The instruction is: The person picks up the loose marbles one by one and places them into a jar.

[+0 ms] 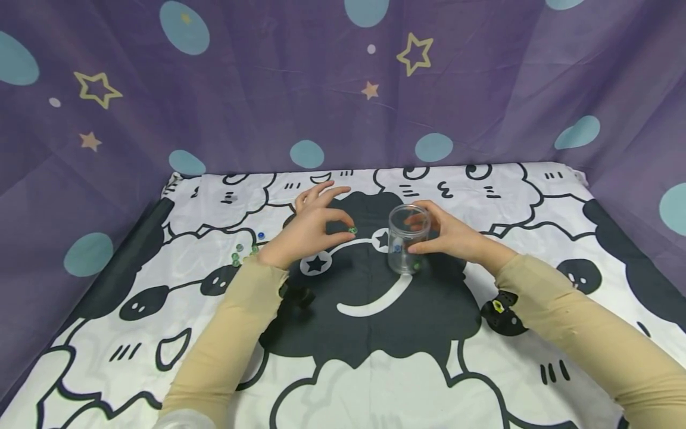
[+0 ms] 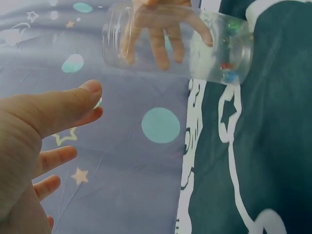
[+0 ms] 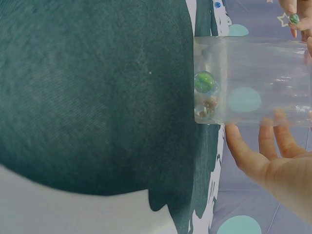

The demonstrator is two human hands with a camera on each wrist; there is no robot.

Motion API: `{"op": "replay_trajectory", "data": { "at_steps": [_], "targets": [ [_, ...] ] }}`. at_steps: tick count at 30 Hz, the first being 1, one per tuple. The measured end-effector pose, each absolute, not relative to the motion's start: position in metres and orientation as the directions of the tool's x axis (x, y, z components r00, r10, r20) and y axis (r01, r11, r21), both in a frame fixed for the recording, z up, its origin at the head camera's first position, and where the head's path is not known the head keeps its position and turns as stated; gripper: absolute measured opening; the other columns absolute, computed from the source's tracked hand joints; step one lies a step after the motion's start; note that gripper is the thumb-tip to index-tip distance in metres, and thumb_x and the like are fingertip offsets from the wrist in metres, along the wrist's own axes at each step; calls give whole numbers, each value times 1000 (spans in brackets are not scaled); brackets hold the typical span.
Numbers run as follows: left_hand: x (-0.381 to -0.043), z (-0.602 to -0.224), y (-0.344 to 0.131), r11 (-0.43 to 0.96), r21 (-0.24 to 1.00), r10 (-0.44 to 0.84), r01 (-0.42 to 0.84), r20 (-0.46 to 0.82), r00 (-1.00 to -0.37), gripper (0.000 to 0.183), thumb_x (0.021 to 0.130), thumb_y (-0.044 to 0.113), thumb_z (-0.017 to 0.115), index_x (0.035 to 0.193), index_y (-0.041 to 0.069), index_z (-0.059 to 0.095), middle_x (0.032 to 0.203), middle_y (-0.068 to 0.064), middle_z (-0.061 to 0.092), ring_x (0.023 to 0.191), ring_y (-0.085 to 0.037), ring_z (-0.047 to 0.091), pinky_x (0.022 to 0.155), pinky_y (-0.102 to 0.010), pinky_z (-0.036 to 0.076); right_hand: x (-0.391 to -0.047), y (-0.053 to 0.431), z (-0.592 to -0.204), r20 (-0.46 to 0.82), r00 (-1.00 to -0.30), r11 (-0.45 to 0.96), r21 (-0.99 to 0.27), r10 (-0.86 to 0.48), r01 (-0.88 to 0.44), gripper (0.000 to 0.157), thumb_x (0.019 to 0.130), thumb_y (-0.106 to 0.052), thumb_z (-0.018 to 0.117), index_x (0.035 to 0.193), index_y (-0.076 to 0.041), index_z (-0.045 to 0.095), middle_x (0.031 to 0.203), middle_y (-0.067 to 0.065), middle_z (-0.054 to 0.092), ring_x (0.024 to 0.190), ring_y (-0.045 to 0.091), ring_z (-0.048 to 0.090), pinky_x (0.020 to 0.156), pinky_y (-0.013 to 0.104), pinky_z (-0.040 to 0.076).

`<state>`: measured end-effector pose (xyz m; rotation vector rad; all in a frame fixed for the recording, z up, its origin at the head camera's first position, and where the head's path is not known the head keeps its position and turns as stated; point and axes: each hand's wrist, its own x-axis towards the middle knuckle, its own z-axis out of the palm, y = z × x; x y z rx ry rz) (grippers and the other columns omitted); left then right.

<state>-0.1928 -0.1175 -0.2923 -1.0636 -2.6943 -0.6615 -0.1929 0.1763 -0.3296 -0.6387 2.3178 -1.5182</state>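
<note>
Between thumb and index finger, my left hand (image 1: pixel 313 229) pinches a green glass marble (image 1: pixel 352 230), its other fingers spread out. This marble is mostly hidden behind the thumb in the left wrist view. My right hand (image 1: pixel 455 237) grips a clear, open-topped jar (image 1: pixel 398 225) from its right side. The jar stands upright on the dark patch of the cloth, to the right of the pinched marble. At its bottom lie several marbles, including a green one (image 3: pixel 204 82) and a reddish-brown one (image 3: pixel 211 101), seen in the right wrist view.
Several greenish marbles (image 1: pixel 235 258) lie on the printed cloth (image 1: pixel 370 333) by the left wrist, with a blue marble (image 1: pixel 261 236) just beyond them. A purple curtain (image 1: pixel 321 89) with stars and dots hangs behind the table's far edge.
</note>
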Motion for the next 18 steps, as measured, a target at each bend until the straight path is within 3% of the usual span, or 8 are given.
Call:
{"op": "replay_trajectory", "data": {
  "at_steps": [8, 18],
  "targets": [
    [-195, -287, -104, 634, 346, 609, 692, 328, -722, 13, 82, 27, 75, 90, 18, 74, 149, -9, 37, 144, -31, 12, 108, -60, 5, -193, 176, -329, -15, -855, 350, -916, -519, -197, 77, 82, -6, 73, 144, -9, 27, 135, 23, 46, 129, 40, 42, 100, 55, 38],
    [-198, -279, -85, 637, 337, 607, 694, 335, -720, 14, 83, 29, 74, 91, 18, 74, 149, -9, 37, 144, -30, 13, 109, -60, 4, -194, 176, -330, -15, -859, 356, -914, -513, -196, 76, 82, -7, 73, 143, -9, 28, 134, 23, 47, 125, 38, 46, 98, 52, 40]
  ]
}}
